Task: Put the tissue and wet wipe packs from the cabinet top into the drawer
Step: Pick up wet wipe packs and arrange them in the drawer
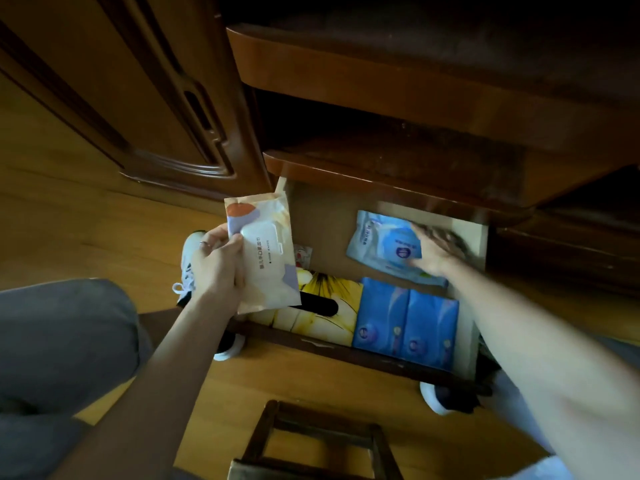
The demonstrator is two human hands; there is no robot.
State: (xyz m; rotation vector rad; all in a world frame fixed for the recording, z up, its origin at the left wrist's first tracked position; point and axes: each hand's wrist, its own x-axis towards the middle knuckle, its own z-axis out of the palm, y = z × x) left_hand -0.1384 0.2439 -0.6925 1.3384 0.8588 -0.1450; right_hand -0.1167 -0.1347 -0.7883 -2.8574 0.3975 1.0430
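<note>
A blue wet wipe pack [384,244] is pressed to the floor of the open drawer [329,216] under the right hand [433,251], fingers straight. A cream wet wipe pack [263,251], gripped in the left hand's [218,265] curled fingers above the drawer's corner, likely must be lowered in next.

Glossy wood cabinet [363,74]; plastic packs [405,320] (smooth film).

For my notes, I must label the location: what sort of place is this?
Probably a room in a home. A dark wooden cabinet stands on a wood floor, its open drawer holds tissue packs, and a small wooden stool stands nearby.
</note>
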